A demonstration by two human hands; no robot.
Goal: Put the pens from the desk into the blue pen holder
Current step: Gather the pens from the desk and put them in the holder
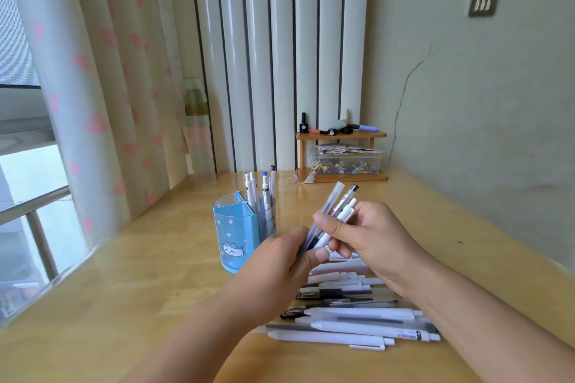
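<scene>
Both hands meet above the bench [130, 298], sharing a small bundle of pens [334, 211]. Left hand [280, 261] pinches the lower ends between thumb and fingers. Right hand [370, 233] wraps the upper part, thumb across the barrels. Bundle tilts up and to the right, caps highest. Likely squaring the pens together so they drop in as one.

Blue pen holder [231, 235] stands just left of the hands, cartoon cat on its front wall. Divided inside; near compartment looks empty. A few pens [263, 193] already stand upright in the clear rear section, on the side nearest the hands.

Loose pile of pens [351, 317] lies on the bench under and below the wrists, mostly white barrels, some clear or black, lying roughly parallel. Much of the task remains, judging by the pile.

Back corner: small wooden shelf [342, 135] with odds and ends, clear box [347, 162] of clips beneath. Well apart from the work.
</scene>
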